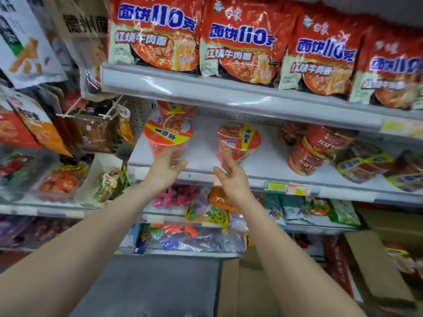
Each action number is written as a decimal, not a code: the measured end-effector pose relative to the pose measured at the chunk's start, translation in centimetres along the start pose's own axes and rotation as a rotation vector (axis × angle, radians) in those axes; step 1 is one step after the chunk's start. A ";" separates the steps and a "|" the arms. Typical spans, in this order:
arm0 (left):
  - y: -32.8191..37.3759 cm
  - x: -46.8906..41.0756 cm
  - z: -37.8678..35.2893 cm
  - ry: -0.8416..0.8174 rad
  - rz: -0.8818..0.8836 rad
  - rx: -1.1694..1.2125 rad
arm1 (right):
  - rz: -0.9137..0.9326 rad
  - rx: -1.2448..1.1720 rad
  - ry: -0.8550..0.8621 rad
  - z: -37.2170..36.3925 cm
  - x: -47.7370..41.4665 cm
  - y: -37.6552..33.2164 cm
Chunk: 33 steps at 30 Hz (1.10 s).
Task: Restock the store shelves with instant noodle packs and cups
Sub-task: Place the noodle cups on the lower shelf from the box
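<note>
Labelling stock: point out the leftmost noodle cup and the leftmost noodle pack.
leftmost noodle cup (168,133): head view, on its lid's yellow band.
leftmost noodle pack (155,35): head view, middle of its front.

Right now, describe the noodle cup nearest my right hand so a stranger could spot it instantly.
Under the top row of red noodle packs is a white shelf of cups. The cup just past the right hand is red with a yellow band. It alone stands singly in the middle, between stacked cups at left and a tumbled pile at right.
</note>
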State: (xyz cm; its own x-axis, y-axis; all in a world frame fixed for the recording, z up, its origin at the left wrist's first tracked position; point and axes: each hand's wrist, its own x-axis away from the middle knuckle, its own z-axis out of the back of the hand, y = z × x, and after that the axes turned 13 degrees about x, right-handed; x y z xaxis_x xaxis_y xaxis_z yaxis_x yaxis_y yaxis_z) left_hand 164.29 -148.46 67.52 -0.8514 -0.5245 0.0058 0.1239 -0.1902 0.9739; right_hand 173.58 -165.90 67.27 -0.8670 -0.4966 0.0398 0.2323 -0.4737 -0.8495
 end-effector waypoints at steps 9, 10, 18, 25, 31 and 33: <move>5.5 2.9 -12.3 -0.255 -0.163 0.010 | -0.026 0.059 0.215 11.7 6.2 5.4; 6.2 3.4 -14.3 -0.289 -0.190 0.016 | -0.043 0.056 0.231 13.4 7.1 6.3; 10.5 8.1 -31.9 -0.533 -0.317 0.022 | -0.152 0.114 0.368 29.0 16.9 15.7; 13.6 13.6 -49.1 -0.709 -0.347 0.050 | -0.253 0.129 0.528 41.6 25.9 24.7; 15.8 18.6 -60.8 -0.872 -0.361 0.056 | -0.369 0.081 0.635 49.3 31.9 31.1; 16.4 19.5 -64.6 -0.923 -0.361 0.054 | -0.402 0.079 0.666 51.8 33.1 32.8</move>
State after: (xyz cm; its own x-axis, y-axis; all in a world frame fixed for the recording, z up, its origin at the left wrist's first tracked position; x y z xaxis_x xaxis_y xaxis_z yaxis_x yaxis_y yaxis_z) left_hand 182.63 -215.39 68.92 -0.8992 0.4140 -0.1413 -0.2252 -0.1610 0.9609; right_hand 175.36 -235.55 67.98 -0.9673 0.2536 -0.0091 -0.1465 -0.5874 -0.7959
